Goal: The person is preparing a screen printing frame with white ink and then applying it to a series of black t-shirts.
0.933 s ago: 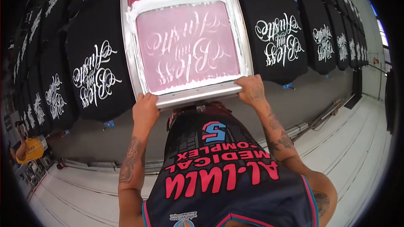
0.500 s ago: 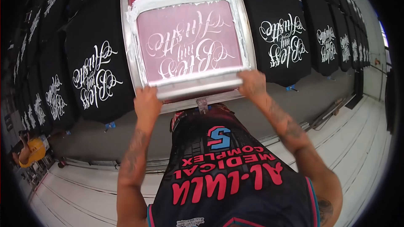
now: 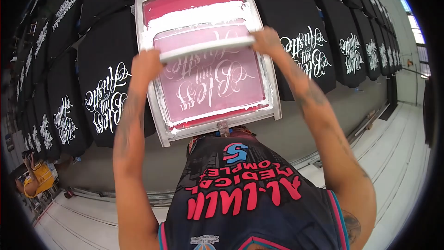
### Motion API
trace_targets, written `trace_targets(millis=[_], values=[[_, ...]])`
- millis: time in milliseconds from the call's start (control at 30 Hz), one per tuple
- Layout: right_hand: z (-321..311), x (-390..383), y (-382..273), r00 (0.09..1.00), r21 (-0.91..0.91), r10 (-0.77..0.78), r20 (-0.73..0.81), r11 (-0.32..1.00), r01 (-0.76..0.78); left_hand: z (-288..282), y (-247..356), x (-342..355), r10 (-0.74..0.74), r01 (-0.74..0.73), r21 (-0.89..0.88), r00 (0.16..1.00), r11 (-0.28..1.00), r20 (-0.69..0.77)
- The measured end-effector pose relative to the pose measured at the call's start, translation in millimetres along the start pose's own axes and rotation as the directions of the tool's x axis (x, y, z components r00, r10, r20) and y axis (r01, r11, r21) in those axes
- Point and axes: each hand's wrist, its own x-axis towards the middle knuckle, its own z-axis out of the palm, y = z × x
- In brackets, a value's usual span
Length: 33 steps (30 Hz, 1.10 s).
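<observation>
Both hands grip one long squeegee [image 3: 208,48] that spans the width of a screen-printing frame [image 3: 269,90]. My left hand [image 3: 148,66] is closed round its left end, and my right hand [image 3: 267,41] is closed round its right end. The squeegee is over the upper middle of the pink mesh [image 3: 185,97], part of the lettering showing above it and part below. A thick band of white ink [image 3: 199,14] lies on the mesh at the far end. Thinner white ink edges the near end and sides. Whether the squeegee's blade touches the mesh cannot be seen.
Black shirts with white lettering lie in rows to the left [image 3: 104,65] and right [image 3: 296,28] of the frame. A metal clamp [image 3: 224,128] sits at the frame's near edge. Far left is a person in yellow [image 3: 42,180]. White floor [image 3: 379,157] stretches behind at the right.
Both hands and the squeegee have moved from the near end of the screen toward the far end. The lower lettering and near ink line now show, and my arms reach farther out.
</observation>
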Motion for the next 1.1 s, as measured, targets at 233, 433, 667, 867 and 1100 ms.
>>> trace_targets(millis=[233,433,667,867,1100], values=[[14.3,-216.4,-58.8,0.990,0.174,0.045,0.132,0.982,-0.068,24.4,87.4,-204.1,-0.001,-0.002,-0.186,1.000,0.983,-0.016],[7.8,-205.6,-62.6,0.971,0.146,0.070,0.228,0.984,-0.105,21.6,98.6,-199.9,-0.062,0.067,-0.123,0.997,0.990,0.042],[30.1,-201.1,-61.7,0.998,0.180,0.053,-0.031,0.983,-0.046,48.6,91.3,-191.2,-0.164,0.160,-0.107,0.986,0.981,-0.026],[36.5,-2.2,-1.5,0.997,0.036,0.051,-0.059,0.998,-0.049,58.1,1.6,-0.2,-0.103,0.103,-0.005,0.982,0.995,-0.160],[0.6,67.1,10.2,0.999,-0.048,-0.001,-0.032,0.999,-0.001,3.7,-13.5,67.5,-0.044,0.045,0.019,0.999,0.999,-0.021]])
